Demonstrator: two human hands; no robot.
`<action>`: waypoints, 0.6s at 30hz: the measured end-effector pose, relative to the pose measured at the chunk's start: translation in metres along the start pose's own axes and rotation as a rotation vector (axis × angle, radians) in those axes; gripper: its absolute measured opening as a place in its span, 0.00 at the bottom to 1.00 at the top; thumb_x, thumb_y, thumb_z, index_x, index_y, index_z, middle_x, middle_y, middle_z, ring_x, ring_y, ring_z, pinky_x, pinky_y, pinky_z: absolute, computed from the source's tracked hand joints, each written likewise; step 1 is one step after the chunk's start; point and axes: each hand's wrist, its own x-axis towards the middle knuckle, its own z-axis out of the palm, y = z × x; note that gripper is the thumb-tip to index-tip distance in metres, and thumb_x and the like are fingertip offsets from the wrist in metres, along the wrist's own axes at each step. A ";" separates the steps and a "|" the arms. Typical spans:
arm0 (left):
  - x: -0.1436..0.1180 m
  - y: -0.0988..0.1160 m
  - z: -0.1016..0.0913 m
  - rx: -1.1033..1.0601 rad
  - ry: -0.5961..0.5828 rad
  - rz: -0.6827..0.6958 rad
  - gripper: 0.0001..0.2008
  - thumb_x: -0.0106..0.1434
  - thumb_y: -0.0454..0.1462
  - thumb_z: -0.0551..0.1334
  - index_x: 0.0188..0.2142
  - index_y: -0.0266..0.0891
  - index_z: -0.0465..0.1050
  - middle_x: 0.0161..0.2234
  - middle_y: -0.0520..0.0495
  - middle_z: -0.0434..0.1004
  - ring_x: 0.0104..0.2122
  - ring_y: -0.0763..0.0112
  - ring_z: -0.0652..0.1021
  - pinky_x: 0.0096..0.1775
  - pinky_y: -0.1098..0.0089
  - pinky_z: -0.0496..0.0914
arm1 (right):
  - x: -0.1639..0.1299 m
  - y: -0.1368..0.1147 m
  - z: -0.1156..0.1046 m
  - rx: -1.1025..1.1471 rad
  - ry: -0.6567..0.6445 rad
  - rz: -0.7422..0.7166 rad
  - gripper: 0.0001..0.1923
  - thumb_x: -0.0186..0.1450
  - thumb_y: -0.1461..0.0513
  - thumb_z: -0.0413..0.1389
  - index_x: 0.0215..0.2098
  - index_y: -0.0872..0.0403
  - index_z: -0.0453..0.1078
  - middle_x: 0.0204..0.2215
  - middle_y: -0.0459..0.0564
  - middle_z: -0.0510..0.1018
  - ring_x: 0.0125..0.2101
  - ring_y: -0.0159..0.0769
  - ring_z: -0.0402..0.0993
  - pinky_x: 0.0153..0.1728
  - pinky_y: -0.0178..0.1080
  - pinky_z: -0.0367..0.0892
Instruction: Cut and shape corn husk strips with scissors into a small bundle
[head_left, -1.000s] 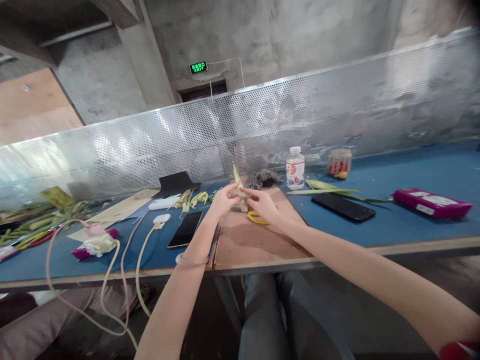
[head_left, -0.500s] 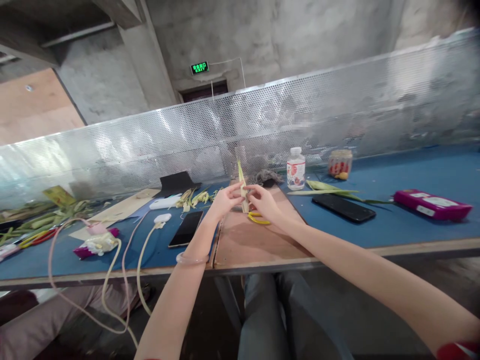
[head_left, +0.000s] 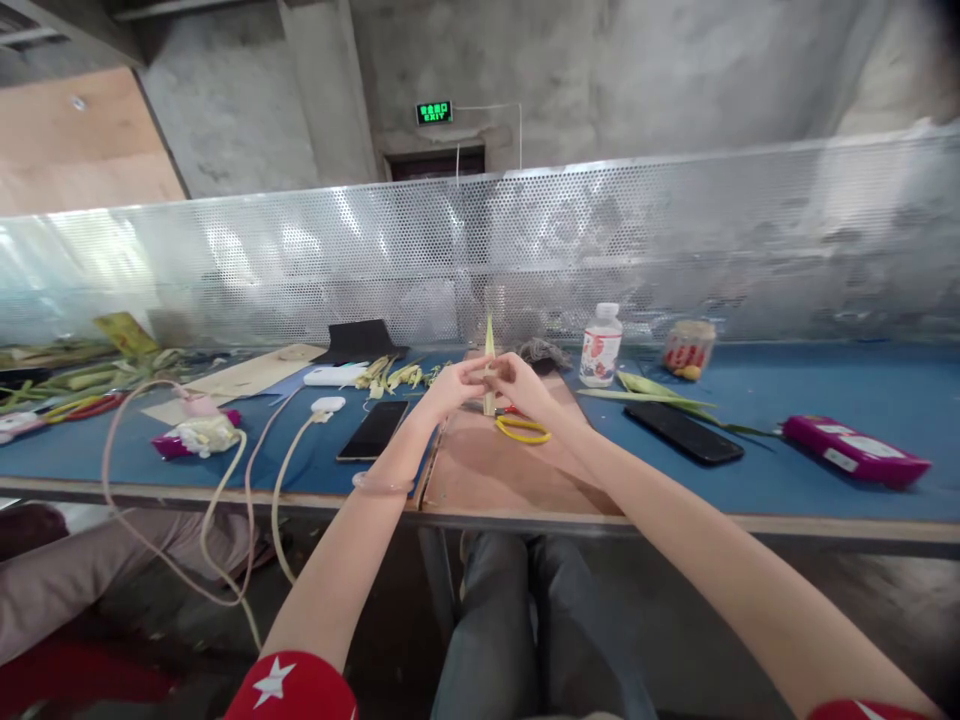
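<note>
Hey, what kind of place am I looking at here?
Probably a craft workbench in a bare concrete workshop: a blue table behind a perforated metal screen, leaf strips, yellow scissors, and an exit sign.

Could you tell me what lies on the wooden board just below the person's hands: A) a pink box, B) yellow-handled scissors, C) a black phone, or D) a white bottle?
B: the yellow-handled scissors lie on the wooden board right under the two hands, left hand and right hand, which pinch an upright leaf strip.
</note>
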 end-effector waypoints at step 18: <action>0.000 -0.006 -0.002 0.013 -0.119 -0.058 0.45 0.50 0.29 0.63 0.65 0.43 0.47 0.45 0.41 0.77 0.39 0.64 0.78 0.42 0.63 0.71 | 0.006 0.013 -0.007 0.288 -0.087 0.070 0.24 0.56 0.66 0.58 0.52 0.57 0.69 0.40 0.54 0.79 0.33 0.33 0.76 0.34 0.35 0.72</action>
